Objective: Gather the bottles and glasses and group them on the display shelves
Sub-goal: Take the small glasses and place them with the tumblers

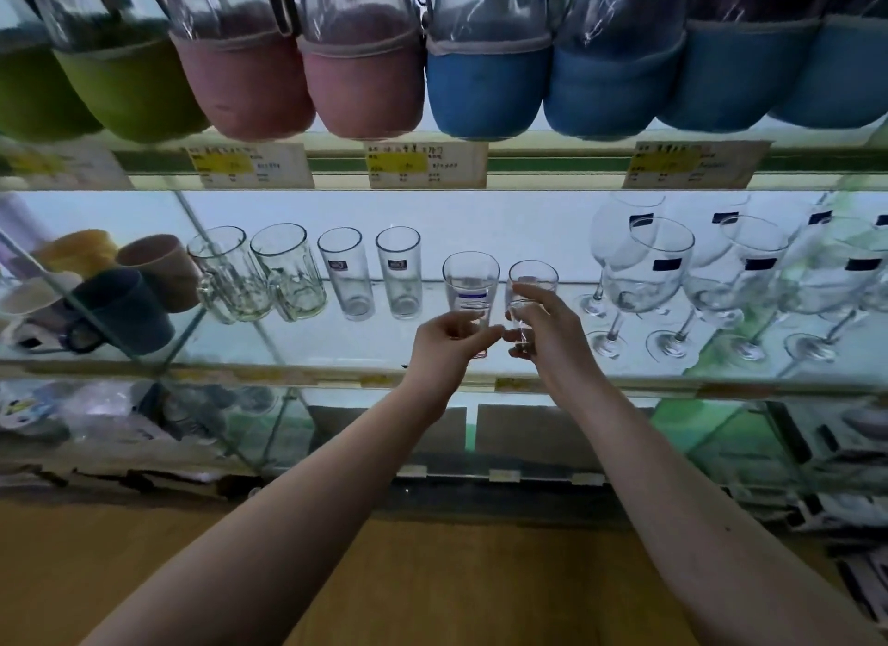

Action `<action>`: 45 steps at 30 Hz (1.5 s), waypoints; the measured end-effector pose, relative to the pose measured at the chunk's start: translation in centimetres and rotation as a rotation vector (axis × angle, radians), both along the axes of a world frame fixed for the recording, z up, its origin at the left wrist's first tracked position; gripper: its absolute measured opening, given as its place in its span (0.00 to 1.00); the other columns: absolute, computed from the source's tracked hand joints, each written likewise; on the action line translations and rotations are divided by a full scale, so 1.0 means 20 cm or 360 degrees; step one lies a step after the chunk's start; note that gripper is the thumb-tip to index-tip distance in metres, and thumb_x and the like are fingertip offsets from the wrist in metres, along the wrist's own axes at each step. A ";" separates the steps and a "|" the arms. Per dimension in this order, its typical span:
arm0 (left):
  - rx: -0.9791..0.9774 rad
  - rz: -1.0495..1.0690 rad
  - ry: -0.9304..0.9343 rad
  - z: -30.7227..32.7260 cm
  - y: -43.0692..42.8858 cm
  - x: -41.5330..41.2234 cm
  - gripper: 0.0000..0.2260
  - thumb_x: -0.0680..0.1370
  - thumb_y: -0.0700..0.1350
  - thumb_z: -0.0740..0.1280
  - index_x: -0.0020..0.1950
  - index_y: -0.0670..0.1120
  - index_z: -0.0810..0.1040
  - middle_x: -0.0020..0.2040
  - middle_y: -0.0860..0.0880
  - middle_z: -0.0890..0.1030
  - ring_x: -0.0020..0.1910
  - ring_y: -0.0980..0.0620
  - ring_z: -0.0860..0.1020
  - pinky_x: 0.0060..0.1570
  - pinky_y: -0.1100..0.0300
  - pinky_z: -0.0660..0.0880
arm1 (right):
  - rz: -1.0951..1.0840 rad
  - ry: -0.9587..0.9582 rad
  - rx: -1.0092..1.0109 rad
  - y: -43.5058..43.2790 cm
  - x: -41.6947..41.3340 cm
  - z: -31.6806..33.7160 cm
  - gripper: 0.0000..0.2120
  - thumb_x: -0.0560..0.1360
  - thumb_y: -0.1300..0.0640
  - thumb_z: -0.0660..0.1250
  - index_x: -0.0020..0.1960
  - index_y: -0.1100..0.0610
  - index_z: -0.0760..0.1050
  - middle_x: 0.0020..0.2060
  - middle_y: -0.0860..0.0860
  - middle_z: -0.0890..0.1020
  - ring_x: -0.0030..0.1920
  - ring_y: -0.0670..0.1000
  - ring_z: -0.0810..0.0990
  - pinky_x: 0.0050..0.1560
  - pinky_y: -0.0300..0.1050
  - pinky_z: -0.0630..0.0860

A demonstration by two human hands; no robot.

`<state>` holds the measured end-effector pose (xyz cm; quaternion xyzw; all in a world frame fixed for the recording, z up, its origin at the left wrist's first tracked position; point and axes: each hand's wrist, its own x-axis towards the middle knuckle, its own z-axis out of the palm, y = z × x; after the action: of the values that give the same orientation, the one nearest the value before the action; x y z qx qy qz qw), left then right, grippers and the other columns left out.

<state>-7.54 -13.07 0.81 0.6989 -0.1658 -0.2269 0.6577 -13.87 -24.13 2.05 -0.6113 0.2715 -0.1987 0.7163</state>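
My left hand (pixel 449 340) had its fingers curled around the lower part of a banded tumbler (pixel 470 285), thumb reaching right toward the other hand. My right hand (pixel 543 325) pinched a smaller clear glass (pixel 531 289) near its base, fingers closed on it. The two glasses stood upright and just beside each other, almost touching, over the middle glass shelf (pixel 336 357); I could not tell whether their bases rested on it or were lifted. To the left of them stood two tall straight tumblers (pixel 399 273) with small labels, then two glass mugs (pixel 259 273), and further left a cluster of coloured ceramic cups (pixel 120 289). To the right, well apart from my hands, rows of stemmed wine glasses (pixel 658 265) carried dark stickers. Above, price tags (pixel 425 163) lined the shelf edge beneath bottles in coloured sleeves (pixel 485 87), green, pink and blue.
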 end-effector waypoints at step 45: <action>0.0561 0.0186 -0.0335 -0.32 -0.19 0.28 0.11 0.70 0.39 0.73 0.50 0.42 0.78 0.45 0.48 0.80 0.41 0.51 0.76 0.42 0.61 0.71 | -0.0393 0.0320 -0.0684 -0.24 0.13 -0.42 0.19 0.71 0.66 0.71 0.61 0.55 0.74 0.49 0.52 0.79 0.49 0.52 0.80 0.43 0.30 0.72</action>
<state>-1.91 -16.79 -5.61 0.8314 -0.1506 -0.1396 0.5164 -11.18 -29.01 -6.42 -0.7282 0.3655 -0.2758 0.5099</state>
